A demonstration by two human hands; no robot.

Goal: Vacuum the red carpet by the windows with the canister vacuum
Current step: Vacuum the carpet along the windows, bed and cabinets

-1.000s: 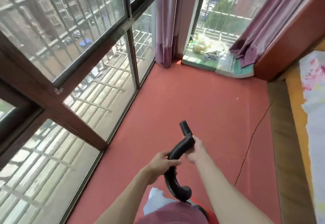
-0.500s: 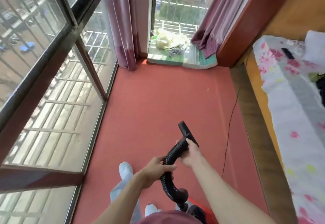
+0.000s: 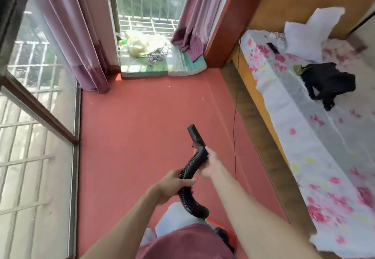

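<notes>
A black ribbed vacuum hose (image 3: 191, 169) curves up from the red canister (image 3: 227, 236) near my body, which is mostly hidden by my shirt. Its black nozzle (image 3: 195, 134) points away from me, held above the red carpet (image 3: 138, 128). My left hand (image 3: 174, 183) grips the hose at its middle. My right hand (image 3: 211, 163) grips the hose just behind the nozzle. A thin black power cord (image 3: 235, 128) runs along the carpet's right side.
Floor-length windows (image 3: 34, 147) line the left. Purple curtains (image 3: 81, 41) hang at the far end, beside a folded green mat with cloths (image 3: 150, 63). A bed with a floral sheet (image 3: 304, 137) and wooden frame borders the right. Small white specks lie on the far carpet.
My view has swung right and up, bringing the bed into sight. Both hands keep their grip on the hose, with the nozzle still raised over the carpet.
</notes>
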